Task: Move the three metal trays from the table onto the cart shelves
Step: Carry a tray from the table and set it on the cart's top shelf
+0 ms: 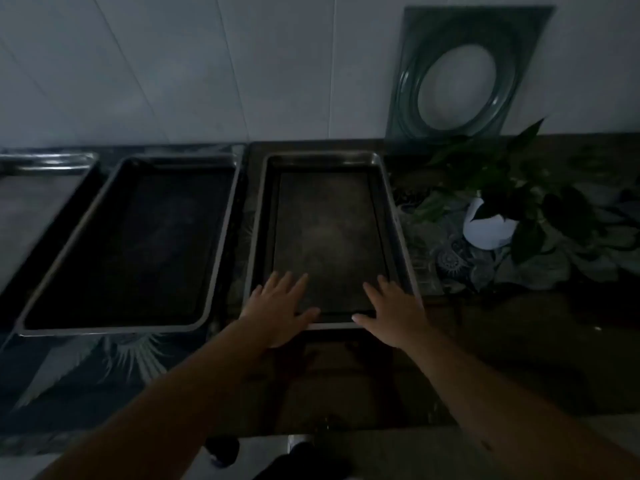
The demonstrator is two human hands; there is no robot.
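At the table's near edge, the left hand and right hand lie over the right-hand tray's near rim, fingers spread flat and pointing over its floor.

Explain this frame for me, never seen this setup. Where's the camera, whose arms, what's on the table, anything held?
There is no machine here: a person does the job with bare hands. The single picture comes from a wide-angle camera worn on the person's head, looking forward and down.

Three metal trays lie side by side on a dark patterned table: the right tray, the middle tray, and the left tray, cut off by the frame edge. Right of them stands a potted plant, and a green panel with an oval hole leans on the wall.

The left hand and right hand are spread flat over the right tray's near end. No grip yet, so nothing is held.
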